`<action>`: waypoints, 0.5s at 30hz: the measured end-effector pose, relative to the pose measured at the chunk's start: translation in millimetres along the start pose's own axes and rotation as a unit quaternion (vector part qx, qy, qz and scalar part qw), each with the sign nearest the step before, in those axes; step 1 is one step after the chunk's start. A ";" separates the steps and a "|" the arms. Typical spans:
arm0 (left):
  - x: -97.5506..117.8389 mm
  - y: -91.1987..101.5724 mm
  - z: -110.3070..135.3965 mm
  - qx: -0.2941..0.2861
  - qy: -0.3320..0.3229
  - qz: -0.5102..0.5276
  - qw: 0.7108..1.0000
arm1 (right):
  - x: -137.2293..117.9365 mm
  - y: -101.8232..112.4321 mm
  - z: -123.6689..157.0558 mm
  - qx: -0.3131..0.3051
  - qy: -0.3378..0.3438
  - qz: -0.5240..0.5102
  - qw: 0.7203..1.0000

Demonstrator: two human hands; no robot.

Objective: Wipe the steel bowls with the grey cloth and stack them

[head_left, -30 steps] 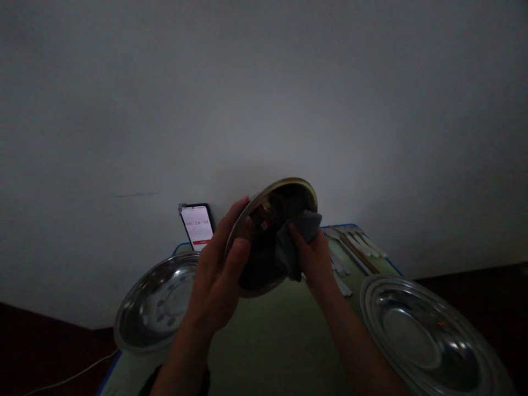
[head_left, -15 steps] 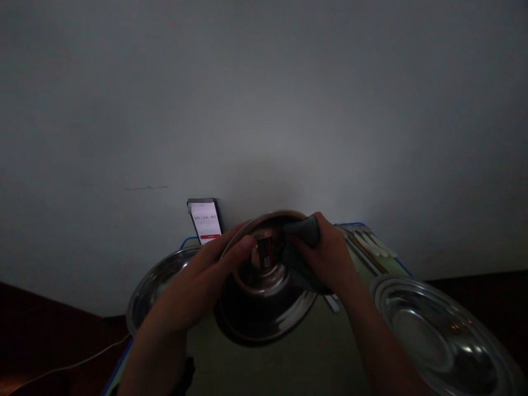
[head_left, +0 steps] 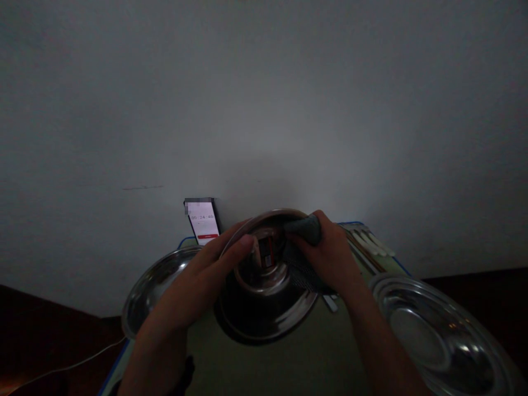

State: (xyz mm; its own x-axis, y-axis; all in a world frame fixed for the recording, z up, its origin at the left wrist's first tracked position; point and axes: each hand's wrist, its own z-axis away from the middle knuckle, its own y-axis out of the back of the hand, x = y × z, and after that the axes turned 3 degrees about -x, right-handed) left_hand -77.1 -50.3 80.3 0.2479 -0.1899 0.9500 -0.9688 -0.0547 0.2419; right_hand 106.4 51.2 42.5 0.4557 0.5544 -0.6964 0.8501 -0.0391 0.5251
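A shiny metal bowl (head_left: 264, 330) is tilted up between my hands, its inside facing me, with a small black-and-red label (head_left: 267, 252) near its middle. My left hand (head_left: 214, 264) grips the bowl's left rim, thumb lying over the inside and fingers behind, out of sight. A dark grey-green cloth (head_left: 305, 228) is bunched in my right hand (head_left: 330, 253), which presses it against the bowl's right side. Part of the cloth hangs down below that hand across the bowl's inside.
Metal basins stand to the left (head_left: 138, 302) and right (head_left: 421, 335) on a green table (head_left: 272, 368). A phone (head_left: 204, 223) showing a timer leans on the wall behind. Several white-handled utensils (head_left: 371, 242) lie at the back right. A pale cable (head_left: 91, 356) hangs off the left.
Both hands keep their grip, with only a tiny shift of the right hand and cloth on the bowl. The surroundings slide slightly left in view.
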 end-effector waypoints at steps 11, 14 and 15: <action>-2.9 -0.8 -1.1 0.003 -0.019 0.003 1.000 | 0.6 -0.1 -1.2 0.006 -0.011 -0.006 1.000; -1.9 -1.4 -1.5 0.003 -0.024 -0.002 1.000 | -0.1 1.1 -0.8 0.005 -0.018 -0.007 1.000; -1.8 -1.4 -1.7 0.000 -0.025 -0.005 1.000 | -0.2 1.4 -0.6 0.004 -0.019 -0.008 1.000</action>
State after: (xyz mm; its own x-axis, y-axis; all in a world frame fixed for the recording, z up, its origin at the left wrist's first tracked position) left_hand -76.2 -48.2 78.7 0.2572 -0.2378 0.9366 -0.9663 -0.0575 0.2508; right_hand 107.3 51.6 43.7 0.4520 0.5223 -0.7231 0.8592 -0.0371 0.5103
